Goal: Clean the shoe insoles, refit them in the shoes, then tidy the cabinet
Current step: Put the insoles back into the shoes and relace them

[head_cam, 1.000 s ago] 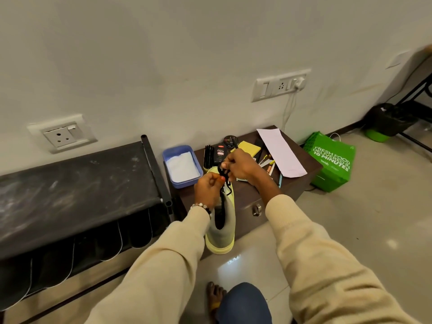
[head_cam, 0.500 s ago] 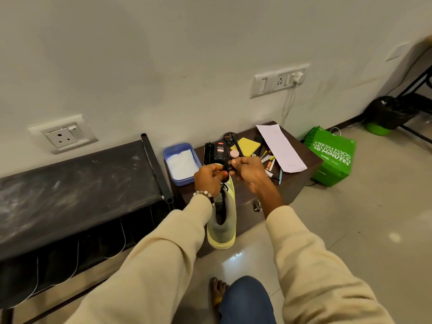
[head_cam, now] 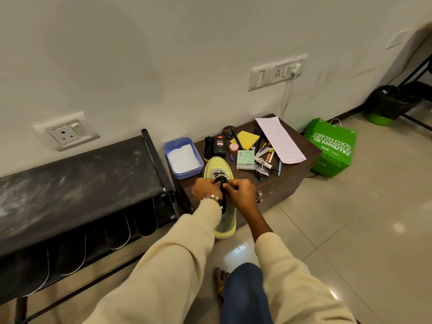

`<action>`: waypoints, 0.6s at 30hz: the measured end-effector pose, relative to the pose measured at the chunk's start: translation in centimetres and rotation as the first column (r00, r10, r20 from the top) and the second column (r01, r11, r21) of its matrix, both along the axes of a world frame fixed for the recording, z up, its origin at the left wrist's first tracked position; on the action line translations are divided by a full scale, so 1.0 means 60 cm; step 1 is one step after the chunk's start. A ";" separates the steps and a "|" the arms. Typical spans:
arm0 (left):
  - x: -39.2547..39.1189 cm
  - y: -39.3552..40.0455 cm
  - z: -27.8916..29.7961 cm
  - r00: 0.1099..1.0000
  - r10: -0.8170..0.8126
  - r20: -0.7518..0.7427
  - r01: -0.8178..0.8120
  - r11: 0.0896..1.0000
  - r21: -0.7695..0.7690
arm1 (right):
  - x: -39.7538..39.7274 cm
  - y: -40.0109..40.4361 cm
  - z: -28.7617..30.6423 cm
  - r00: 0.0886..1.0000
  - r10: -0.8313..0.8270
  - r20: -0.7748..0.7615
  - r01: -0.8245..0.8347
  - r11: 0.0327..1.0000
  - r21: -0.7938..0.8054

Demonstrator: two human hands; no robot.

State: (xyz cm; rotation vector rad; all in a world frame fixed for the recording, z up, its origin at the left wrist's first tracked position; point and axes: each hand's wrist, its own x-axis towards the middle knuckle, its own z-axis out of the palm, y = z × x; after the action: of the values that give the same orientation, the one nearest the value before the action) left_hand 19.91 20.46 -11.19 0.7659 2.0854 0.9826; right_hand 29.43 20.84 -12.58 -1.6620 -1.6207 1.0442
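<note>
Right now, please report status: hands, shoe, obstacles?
Left hand, right hand both pinching black lace. Yellow shoe on cabinet edge. Blue tray beside toe.

We note both hands sit lower on the shoe [head_cam: 219, 183] than a second ago. The left hand [head_cam: 205, 189] and right hand [head_cam: 240, 194] now meet over the black laces [head_cam: 222, 185] at mid-shoe; earlier they worked near the toe end. The toe is now uncovered and lies between the blue tray [head_cam: 183, 157] and the green box [head_cam: 245, 159]. That box, the pink disc [head_cam: 234, 147] and the pens, partly hidden before, now show in full.
</note>
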 end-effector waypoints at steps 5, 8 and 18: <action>0.017 -0.015 -0.013 1.000 0.005 -0.029 -0.002 0.994 0.109 | 0.008 0.000 -0.005 0.967 0.099 0.233 -0.135 0.981 0.143; 0.022 -0.026 -0.019 0.987 -0.006 -0.159 0.025 0.993 0.118 | 0.013 0.000 -0.022 0.926 0.132 0.354 -0.214 0.956 0.202; -0.014 -0.055 -0.064 0.534 -0.450 -0.716 0.565 0.820 -0.094 | 0.019 0.006 -0.046 0.945 0.128 0.302 -0.181 0.971 0.155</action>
State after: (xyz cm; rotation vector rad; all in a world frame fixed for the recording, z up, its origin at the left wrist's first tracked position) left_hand 19.05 17.18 -15.01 1.9826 2.1575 0.5242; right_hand 30.57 21.22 -15.35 -1.6428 -2.0009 0.7212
